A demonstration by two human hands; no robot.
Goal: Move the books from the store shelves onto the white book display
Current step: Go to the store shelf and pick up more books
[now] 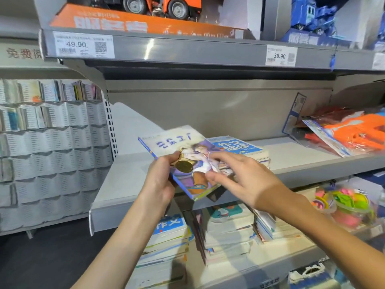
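Centrally, we see a thin paperback (183, 161) lifted clear of the middle shelf (291, 155), tilted, its cover facing up; the left hand (160, 180) grips its near left edge, thumb curled on the cover and fingers beneath; the right hand (239, 174) is spread, fingers relaxed, touching or hovering just over the cover's right side, and we cannot tell which through the blur; beneath and just behind lies a short stack of books (250, 151) with a blue cover on top; further stacks (225, 232) sit on the lower shelf; the white book display (52, 138) stands well apart at left, its pockets partly filled; packaged toys (350, 134) occupy the shelf's right end. We judge the paperback light and flexible, its glossy cover somewhat slippery; it is best held along the spine edge, with the second hand supporting the opposite side against sagging.
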